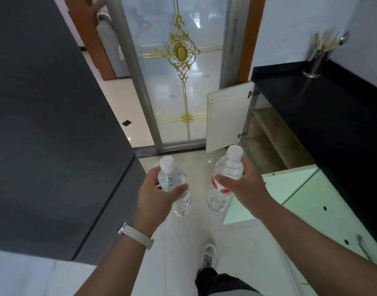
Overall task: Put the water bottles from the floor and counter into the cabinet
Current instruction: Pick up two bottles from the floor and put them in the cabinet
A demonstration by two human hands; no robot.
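My left hand point(156, 194) grips a clear water bottle point(177, 189) with a white cap and no label, held upright over the floor. In my right hand point(243, 184) is a second clear bottle point(223, 184) with a white cap and a red and white label. Both bottles hang side by side in front of me at waist height. The cabinet point(275, 144) under the black counter point(324, 107) stands ahead on the right with its white door point(228, 120) swung open, showing brownish shelves with nothing visible on them.
A tall dark grey appliance point(50, 124) fills the left side. A frosted glass door with gold ornament point(181, 67) closes off the far end. A steel utensil holder point(317, 60) stands on the counter. Another pale green cabinet door point(277, 189) sticks out near my right arm. Pale tiled floor runs between.
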